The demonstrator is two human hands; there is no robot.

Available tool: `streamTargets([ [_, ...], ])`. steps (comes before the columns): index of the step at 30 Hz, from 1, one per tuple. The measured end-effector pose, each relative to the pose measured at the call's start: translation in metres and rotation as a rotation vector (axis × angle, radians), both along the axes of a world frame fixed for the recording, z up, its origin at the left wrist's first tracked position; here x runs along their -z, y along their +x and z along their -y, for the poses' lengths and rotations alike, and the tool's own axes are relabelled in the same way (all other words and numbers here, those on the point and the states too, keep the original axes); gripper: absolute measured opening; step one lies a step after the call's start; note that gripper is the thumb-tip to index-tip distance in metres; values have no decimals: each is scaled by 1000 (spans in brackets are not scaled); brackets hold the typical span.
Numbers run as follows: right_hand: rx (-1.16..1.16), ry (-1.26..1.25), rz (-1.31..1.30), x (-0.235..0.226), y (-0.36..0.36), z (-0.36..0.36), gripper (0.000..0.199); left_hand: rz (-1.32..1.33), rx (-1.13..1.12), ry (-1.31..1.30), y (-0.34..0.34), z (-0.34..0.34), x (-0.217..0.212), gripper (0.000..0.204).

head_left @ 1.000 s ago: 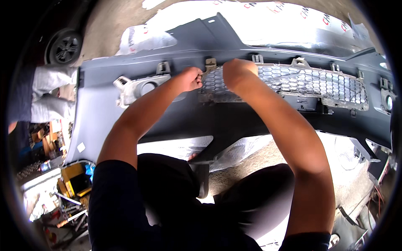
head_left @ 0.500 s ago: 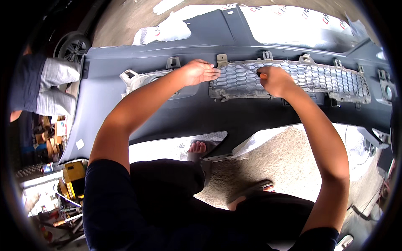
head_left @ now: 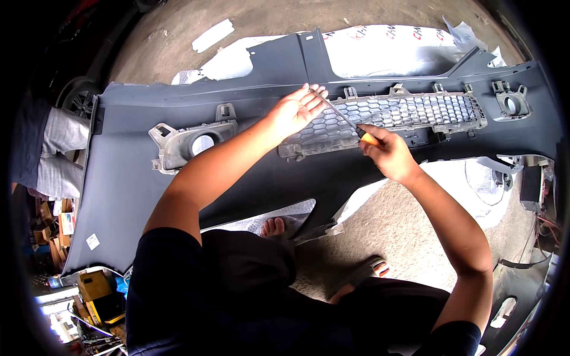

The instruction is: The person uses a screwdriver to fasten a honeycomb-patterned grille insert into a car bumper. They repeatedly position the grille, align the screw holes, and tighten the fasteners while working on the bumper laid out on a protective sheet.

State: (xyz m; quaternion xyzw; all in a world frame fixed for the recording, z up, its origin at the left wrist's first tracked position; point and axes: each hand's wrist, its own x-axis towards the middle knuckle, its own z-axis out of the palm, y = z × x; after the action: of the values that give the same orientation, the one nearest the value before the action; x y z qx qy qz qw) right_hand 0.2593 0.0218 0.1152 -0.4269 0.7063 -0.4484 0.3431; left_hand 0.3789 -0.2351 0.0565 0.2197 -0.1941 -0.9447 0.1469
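My right hand (head_left: pixel 389 154) is closed round the orange-and-black handle of a screwdriver (head_left: pixel 345 118). Its long metal shaft slants up and left toward my left hand (head_left: pixel 295 111). That hand is palm up with its fingers stretched out, and the tip of the shaft lies by the fingertips. I cannot make out whether anything small sits there. Beneath both hands is a honeycomb grille (head_left: pixel 415 111) with a dusty frame, set against the inner side of a dark grey car bumper (head_left: pixel 249 169). My left hand covers the grille's upper left corner.
Lamp brackets sit on the bumper, one at left (head_left: pixel 178 145) and one at right (head_left: pixel 510 104). White wrapping (head_left: pixel 380 53) lies beyond it. A person in grey trousers (head_left: pixel 59 142) stands at the left end. Boxes and a yellow-black case (head_left: pixel 98 296) are at lower left.
My right hand has drawn back from the grille with the screwdriver, whose shaft now shows. My left hand has turned palm up by the tip. The whole view has shifted.
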Motion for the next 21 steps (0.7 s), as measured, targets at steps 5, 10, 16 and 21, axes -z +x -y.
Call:
streamTargets([
  [5,20,-8,6,2,-7,-2,38,-36,-99,79,-16,-5,-20,28],
  [10,18,-32,6,9,1,9,38,-46,-177,112,-14,0,-22,29],
  [16,52,-26,425,14,3,10,39,-124,-165,119,-19,3,-26,29],
  [21,113,-32,345,3,13,12,40,-89,-223,7,-27,-5,-25,28],
])
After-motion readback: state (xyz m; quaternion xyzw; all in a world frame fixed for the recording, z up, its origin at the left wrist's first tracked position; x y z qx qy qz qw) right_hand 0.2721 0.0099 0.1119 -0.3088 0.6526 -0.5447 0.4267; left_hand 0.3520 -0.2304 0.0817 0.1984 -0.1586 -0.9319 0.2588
